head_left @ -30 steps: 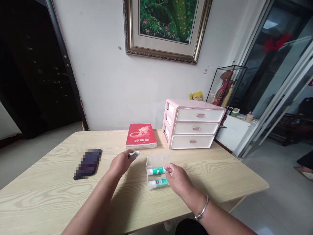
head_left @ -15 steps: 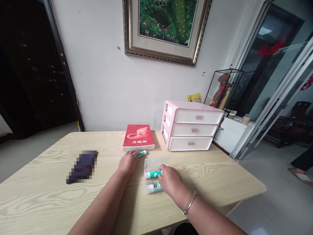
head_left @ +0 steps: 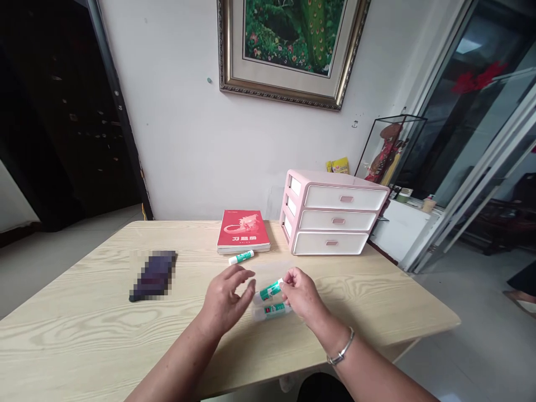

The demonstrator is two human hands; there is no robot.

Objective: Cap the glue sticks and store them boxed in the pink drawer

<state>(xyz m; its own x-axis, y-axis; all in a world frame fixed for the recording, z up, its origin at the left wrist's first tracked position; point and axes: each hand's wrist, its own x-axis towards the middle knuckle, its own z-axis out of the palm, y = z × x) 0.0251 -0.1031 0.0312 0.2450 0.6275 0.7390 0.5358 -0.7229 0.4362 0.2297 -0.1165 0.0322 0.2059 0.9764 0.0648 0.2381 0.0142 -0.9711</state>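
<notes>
The right hand (head_left: 304, 296) is closed in a pinch on one end of a green-and-white glue stick (head_left: 270, 290), which is held tilted above a clear plastic box (head_left: 257, 306) at lower centre. The left hand (head_left: 226, 298) is held half open, empty. Light, stiff and smooth, the stick is best gripped round its barrel. A second glue stick (head_left: 272, 310) is seen in the box, a third glue stick (head_left: 241, 257) beside a red book (head_left: 243, 230).

**Bright daylight, bowed edges**

The room was bright, with daylight apparently entering through the glass door (head_left: 469, 128) at right. The wide view bent its frame, the dark doorway (head_left: 62, 123) at left lost detail, and the left hand (head_left: 226, 298) cast a soft shadow on the table (head_left: 75, 335).
</notes>
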